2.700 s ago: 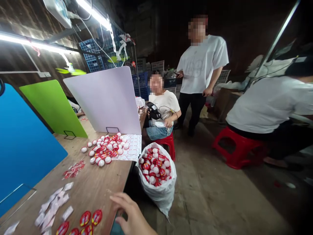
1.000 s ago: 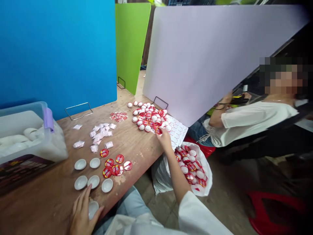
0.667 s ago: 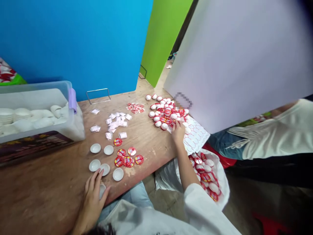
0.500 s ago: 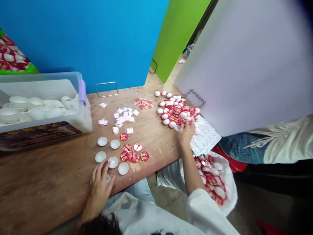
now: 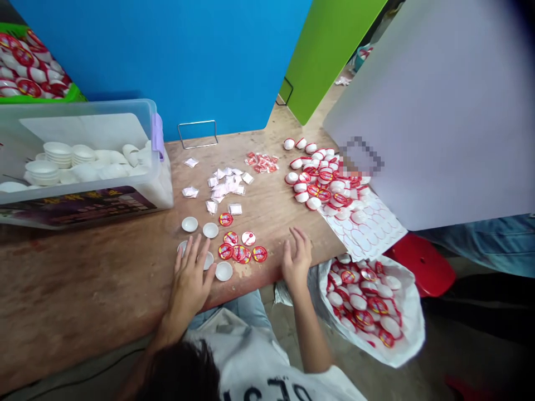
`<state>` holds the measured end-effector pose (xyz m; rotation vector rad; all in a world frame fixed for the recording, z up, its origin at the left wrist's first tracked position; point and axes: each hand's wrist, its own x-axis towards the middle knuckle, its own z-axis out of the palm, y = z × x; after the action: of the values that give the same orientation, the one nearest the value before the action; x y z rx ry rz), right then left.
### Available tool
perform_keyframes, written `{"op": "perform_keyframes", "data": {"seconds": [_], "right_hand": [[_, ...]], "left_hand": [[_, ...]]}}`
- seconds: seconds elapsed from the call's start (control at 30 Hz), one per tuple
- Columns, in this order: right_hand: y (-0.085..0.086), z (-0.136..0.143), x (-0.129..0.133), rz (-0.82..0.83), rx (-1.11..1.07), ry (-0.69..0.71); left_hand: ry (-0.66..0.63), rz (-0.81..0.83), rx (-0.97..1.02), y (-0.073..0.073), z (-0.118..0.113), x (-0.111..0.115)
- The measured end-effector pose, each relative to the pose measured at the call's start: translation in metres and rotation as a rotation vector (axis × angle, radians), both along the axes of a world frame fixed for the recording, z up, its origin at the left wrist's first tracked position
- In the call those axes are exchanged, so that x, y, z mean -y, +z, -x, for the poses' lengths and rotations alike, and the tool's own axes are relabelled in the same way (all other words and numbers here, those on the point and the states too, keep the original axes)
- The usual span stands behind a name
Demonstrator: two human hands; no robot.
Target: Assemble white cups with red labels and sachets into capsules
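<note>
My left hand (image 5: 193,273) lies open with spread fingers over some small white cups (image 5: 224,271) near the table's front edge. My right hand (image 5: 297,259) is open and holds nothing, above the front edge, right of the round red lids (image 5: 259,254). Behind the lids lie white sachets (image 5: 225,184) and small red-and-white packets (image 5: 262,162). A pile of white cups with red rims (image 5: 313,189) sits farther right, partly on a sheet printed with red circles (image 5: 376,225).
A clear bin (image 5: 163,186) of stacked white cups stands at the left, with a green basket (image 5: 75,93) behind it. Blue, green and pale panels rise at the back. A white sack (image 5: 413,345) of finished-looking cups and a red stool (image 5: 434,270) are at the right.
My right hand has left the red-rimmed pile and come back toward the front edge, now empty. My left hand has moved forward over the cups. The camera view has shifted.
</note>
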<state>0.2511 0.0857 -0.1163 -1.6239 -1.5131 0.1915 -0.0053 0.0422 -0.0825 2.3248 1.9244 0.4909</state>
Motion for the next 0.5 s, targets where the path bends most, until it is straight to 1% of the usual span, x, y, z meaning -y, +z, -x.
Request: {"op": "perform_keyframes", "data": {"seconds": [0.07,0.13,0.23,0.37,0.5], "right_hand": [[0.002,0.015,0.016,0.027,-0.05,0.074],[0.004,0.031,0.028,0.068,-0.09,0.176],[0.008,0.051,0.04,0.143,-0.125,0.339],[0.015,0.064,0.042,0.196,-0.095,0.516],[0.022,0.07,0.039,0.194,-0.033,0.623]], "left_hand": [[-0.009,0.028,-0.03,0.001,-0.001,-0.006],[-0.025,0.054,-0.059,-0.001,-0.002,-0.01],[-0.038,0.079,-0.091,-0.007,-0.003,-0.012],[-0.044,0.089,-0.116,-0.011,-0.004,-0.013],[-0.045,0.088,-0.122,-0.011,-0.005,-0.017]]}}
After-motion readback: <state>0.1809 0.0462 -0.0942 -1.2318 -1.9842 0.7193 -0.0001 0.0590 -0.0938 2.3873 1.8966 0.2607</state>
